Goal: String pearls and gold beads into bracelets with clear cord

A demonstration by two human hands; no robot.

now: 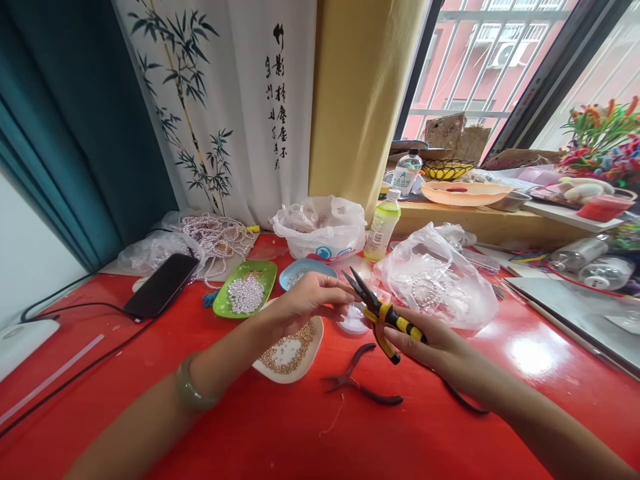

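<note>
The right hand [430,343] is closed around the yellow-and-black handles of the pliers [381,312], whose jaws stand open above the red table [280,433]. The left hand [307,300] is pinched on something too small to identify. The pliers are judged rigid and light, best gripped by the sleeved handles.

Phone [161,285] left of bead dish [245,289]

I count two pairs of pliers, one yellow-handled [383,313] and one dark [360,383], three dishes of beads — green [244,288], blue [306,270], white [290,353] — one phone [163,285] and one drink bottle [381,227].
</note>
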